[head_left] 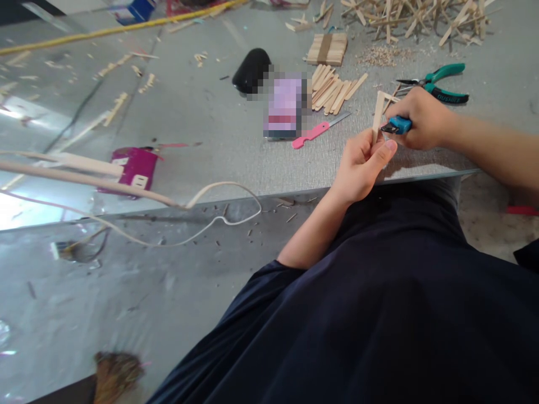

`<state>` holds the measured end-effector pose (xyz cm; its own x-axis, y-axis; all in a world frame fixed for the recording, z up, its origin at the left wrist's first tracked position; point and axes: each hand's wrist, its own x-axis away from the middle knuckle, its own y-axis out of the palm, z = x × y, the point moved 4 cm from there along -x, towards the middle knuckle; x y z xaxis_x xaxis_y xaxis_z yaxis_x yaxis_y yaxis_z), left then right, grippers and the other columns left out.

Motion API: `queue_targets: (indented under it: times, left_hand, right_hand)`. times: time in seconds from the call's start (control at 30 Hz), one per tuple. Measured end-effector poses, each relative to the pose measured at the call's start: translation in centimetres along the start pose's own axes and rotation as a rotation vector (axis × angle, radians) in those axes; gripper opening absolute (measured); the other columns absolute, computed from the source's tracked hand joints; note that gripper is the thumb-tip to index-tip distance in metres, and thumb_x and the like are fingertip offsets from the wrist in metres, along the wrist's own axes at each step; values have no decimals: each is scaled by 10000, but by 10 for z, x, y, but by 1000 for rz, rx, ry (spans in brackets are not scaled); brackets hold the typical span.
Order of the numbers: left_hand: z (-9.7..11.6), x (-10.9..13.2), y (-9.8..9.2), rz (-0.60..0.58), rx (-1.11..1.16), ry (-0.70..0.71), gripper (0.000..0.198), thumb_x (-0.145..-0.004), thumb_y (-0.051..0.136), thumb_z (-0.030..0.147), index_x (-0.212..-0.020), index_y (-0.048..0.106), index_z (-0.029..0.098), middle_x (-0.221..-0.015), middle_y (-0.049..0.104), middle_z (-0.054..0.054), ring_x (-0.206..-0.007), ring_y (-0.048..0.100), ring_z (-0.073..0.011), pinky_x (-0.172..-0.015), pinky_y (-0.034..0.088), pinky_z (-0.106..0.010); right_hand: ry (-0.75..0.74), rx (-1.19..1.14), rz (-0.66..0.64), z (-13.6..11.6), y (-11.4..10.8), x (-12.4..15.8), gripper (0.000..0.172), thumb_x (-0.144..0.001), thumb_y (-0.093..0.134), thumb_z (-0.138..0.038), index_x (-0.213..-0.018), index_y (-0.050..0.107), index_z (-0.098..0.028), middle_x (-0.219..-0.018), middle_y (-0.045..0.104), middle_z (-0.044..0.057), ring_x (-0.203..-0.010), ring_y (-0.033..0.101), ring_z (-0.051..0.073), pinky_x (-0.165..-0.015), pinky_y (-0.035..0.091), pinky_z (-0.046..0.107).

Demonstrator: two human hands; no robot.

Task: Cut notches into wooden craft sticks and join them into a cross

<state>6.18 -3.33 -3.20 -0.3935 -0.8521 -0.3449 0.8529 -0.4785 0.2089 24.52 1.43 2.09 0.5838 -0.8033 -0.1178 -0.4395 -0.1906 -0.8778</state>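
L grip (357, 168) pinches a wood-stick piece (377, 115) btwn thumb & fingers; R grip (425, 118) is closed round a blue tool (399, 124), dark tip v. close to the L thumb. If that tip slips, I reckon it could nick skin or split the thin wood. Wood-stick piece pokes up out of L grip, just beside R grip, w/ green pliers (442, 95) beyond the latter.

Silvery table (202, 118), littered grey floor (189, 292).
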Motion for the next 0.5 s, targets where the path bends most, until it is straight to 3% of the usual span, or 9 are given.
queue_targets:
  times: [0.17,0.37,0.5]
  left_hand:
    - [4,1,2,-25,-58,8,840,-965,906,919,-758,405,278,-700,338,70,-612,339,-110,-556,317,-319]
    - [2,3,1,-28,-107,-6,782,-1009,837,917,-758,450,285,-662,354,68,-612,359,-130,-572,340,-328]
    - [5,5,2,-56,-78,-38,708,-1081,725,834,-719,464,284,-629,338,60,-582,335,-133,-570,303,-338]
  right_hand:
    - [-119,-31,22,0,-1,-1,512,-939,893,-559,-720,505,-308,-635,538,-16,-720,481,239,-693,460,423]
    - [-134,-70,-33,-5,-3,0,436,-895,812,-193,-652,459,-273,-587,378,-81,-639,338,141,-612,292,365]
    - [-115,-149,-125,-6,-6,1,454,-961,787,-140,-639,488,-254,-587,369,-109,-634,331,101,-598,280,323]
